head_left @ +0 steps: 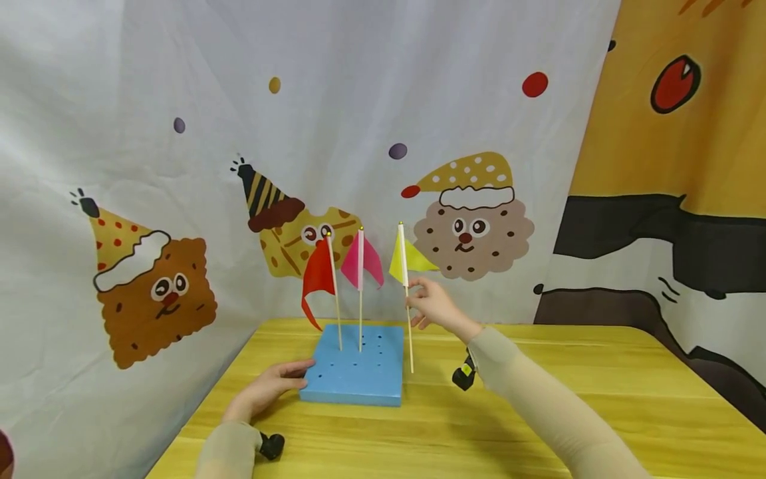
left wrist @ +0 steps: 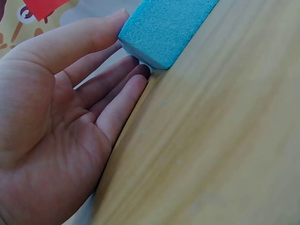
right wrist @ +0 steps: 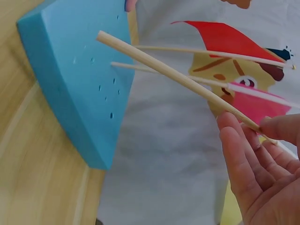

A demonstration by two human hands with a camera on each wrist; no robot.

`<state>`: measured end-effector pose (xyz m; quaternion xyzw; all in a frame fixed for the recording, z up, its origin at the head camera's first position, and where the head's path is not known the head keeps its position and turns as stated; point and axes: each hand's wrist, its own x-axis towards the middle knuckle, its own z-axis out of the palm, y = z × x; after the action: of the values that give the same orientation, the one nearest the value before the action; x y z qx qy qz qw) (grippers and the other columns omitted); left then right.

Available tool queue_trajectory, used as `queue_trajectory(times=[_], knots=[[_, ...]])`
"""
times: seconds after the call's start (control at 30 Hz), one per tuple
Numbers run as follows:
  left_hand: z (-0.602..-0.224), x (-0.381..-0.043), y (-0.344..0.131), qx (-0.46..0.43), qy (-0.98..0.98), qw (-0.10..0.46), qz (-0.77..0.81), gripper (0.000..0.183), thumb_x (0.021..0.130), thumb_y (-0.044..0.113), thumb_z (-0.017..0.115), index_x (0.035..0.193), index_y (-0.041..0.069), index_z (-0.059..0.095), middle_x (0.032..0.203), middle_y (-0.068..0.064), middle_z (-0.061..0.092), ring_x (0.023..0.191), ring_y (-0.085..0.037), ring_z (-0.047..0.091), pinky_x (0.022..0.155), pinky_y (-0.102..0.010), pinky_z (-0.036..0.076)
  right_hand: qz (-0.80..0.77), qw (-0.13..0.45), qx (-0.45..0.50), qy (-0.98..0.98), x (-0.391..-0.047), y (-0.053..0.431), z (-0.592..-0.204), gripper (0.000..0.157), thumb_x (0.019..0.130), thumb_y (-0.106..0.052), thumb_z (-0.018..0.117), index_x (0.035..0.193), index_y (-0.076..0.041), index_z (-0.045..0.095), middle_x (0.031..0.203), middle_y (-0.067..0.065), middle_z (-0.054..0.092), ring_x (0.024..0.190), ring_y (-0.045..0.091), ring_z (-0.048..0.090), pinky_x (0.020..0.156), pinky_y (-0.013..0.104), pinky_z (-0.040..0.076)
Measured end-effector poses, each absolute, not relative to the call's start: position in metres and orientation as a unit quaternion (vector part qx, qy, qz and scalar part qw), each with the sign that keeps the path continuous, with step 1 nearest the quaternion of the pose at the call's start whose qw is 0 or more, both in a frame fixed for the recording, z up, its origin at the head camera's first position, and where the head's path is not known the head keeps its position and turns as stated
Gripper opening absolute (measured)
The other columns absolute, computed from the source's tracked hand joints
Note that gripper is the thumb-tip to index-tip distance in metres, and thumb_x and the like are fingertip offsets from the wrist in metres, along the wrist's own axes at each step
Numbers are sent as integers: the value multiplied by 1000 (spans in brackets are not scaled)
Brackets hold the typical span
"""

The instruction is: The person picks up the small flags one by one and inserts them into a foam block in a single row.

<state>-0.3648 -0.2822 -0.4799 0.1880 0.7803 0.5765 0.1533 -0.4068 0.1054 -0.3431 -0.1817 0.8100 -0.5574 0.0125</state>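
A blue foam block (head_left: 359,384) with small holes in its top lies on the table. In it stand a red flag (head_left: 317,274) and a pink flag (head_left: 372,261), both on thin wooden sticks. My left hand (head_left: 266,389) rests at the block's left side, its fairly straight fingers and thumb against a corner in the left wrist view. Just right of the block, my right hand (head_left: 437,306) pinches the stick of a yellow flag (head_left: 415,258) between thumb and fingers, below the cloth. The bare lower end of that stick (right wrist: 154,63) points down, apart from the holes.
The wooden table (head_left: 538,386) stretches away to the right of the block. Behind it hangs a pale curtain (head_left: 359,80) printed with cartoon biscuits in party hats. A small black wrist camera (head_left: 463,376) sits under the right wrist and another (head_left: 272,446) by the left.
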Motion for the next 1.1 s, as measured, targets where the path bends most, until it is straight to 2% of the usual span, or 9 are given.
queue_trajectory(times=[0.33, 0.63, 0.7, 0.83, 0.9, 1.0, 1.1], knots=[[-481, -367, -280, 191, 781, 154, 574, 54, 97, 24, 61, 146, 7, 45, 152, -17, 36, 138, -39, 30, 107, -47, 36, -552, -13, -192, 811, -419, 77, -345, 35, 96, -9, 59, 128, -2, 49, 92, 15, 68, 56, 33, 66, 50, 40, 56], [-482, -366, -283, 196, 779, 153, 576, 54, 98, 22, 60, 146, 5, 44, 152, -18, 35, 138, -41, 29, 107, -46, 36, -538, -42, -205, 817, -434, 58, -355, 35, 97, -11, 59, 130, -4, 50, 93, 14, 66, 67, 46, 66, 49, 42, 56], [-482, -367, -284, 194, 782, 150, 573, 54, 98, 23, 60, 146, 6, 44, 152, -17, 35, 139, -40, 29, 108, -45, 36, -532, -52, -207, 819, -437, 54, -356, 34, 97, -10, 59, 130, -4, 50, 93, 15, 66, 63, 41, 67, 48, 41, 55], [-482, -367, -284, 193, 785, 147, 570, 54, 97, 23, 61, 146, 6, 44, 151, -17, 37, 137, -39, 32, 107, -45, 36, -529, -68, -214, 819, -442, 47, -360, 35, 97, -8, 57, 131, -3, 49, 97, 22, 65, 55, 30, 66, 53, 51, 55], [-482, -366, -283, 191, 785, 149, 570, 54, 97, 23, 61, 146, 6, 45, 151, -17, 37, 137, -38, 33, 108, -45, 35, -524, -74, -217, 820, -444, 45, -362, 34, 98, -9, 57, 131, -5, 49, 99, 24, 65, 54, 25, 65, 53, 52, 55], [-481, -366, -283, 194, 783, 148, 572, 54, 97, 22, 61, 146, 5, 45, 151, -18, 37, 136, -39, 35, 108, -48, 33, -518, -81, -220, 823, -448, 42, -367, 32, 99, -11, 57, 129, -8, 50, 101, 25, 64, 54, 22, 64, 50, 45, 55], [-481, -366, -282, 196, 780, 147, 575, 53, 97, 21, 61, 145, 5, 45, 151, -18, 37, 136, -40, 34, 109, -51, 31, -517, -84, -216, 824, -452, 40, -372, 32, 99, -11, 57, 130, -11, 50, 98, 21, 64, 55, 22, 64, 46, 36, 54]])
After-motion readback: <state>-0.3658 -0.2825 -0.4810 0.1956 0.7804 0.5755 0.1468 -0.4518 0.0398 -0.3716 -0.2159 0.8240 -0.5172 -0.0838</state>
